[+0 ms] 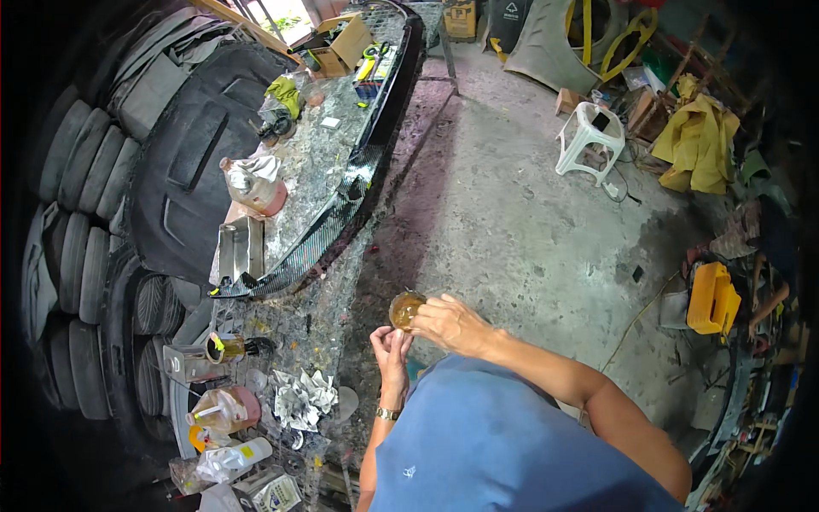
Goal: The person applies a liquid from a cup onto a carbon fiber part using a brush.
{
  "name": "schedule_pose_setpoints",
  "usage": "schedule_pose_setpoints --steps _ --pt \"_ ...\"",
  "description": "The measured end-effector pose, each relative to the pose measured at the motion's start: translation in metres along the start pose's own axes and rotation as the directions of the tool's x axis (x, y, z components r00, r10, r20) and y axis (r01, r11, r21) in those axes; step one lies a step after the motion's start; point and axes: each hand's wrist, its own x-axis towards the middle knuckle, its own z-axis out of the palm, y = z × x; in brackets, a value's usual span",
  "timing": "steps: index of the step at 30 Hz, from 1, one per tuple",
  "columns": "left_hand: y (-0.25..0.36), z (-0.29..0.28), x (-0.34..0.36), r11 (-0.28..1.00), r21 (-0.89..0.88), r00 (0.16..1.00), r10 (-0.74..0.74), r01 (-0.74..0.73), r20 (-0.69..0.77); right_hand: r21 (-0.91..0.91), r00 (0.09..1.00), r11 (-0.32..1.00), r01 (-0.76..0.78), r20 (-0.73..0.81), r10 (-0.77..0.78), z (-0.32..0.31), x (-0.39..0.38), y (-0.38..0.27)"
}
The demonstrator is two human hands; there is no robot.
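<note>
Left head fisheye: looks down, wide; blue shirt (503, 427) close, floor (520, 213) farther.

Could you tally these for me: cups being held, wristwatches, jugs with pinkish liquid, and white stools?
Held cup: 1
Wristwatch: 1
Pinkish jugs: 2
White stool: 1
Total: 5

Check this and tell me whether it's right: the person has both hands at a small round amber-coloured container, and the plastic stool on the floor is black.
Wrong on one point: the plastic stool is white, as the head view shows. The left hand and right hand are indeed at the small round amber-coloured container.
</note>
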Motion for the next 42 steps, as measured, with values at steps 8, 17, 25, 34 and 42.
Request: schedule_pose_setpoints --steps 8,17,25,34,42 --pt "-0.030 0.051 0.010 0.999 0.032 0.999 0.043 -0.044 0.018 -0.042 0.998 0.999 -0.032 0.056 0.034 -0.035 -0.016 0.050" --pt "-0.028 0.089 0.061 0.998 0.030 0.998 -0.059 0.058 0.019 -0.080 0.987 0.990 -0.113 0.109 0.122 -0.061 0.005 0.098" --pt "-0.015 0.113 0.186 0.989 0.075 0.987 -0.130 0.124 0.089 -0.172 0.923 0.915 -0.366 0.063 0.381 -0.062 0.076 0.175" --pt "-0.033 0.112 0.310 0.983 0.072 0.941 -0.183 0.169 0.285 -0.199 0.804 0.811 -0.550 0.139 0.578 -0.045 0.156 0.240" --pt "-0.021 0.114 0.342 0.978 0.157 0.941 -0.175 0.133 0.288 -0.207 0.769 0.804 -0.557 0.238 0.594 -0.035 0.188 0.246"
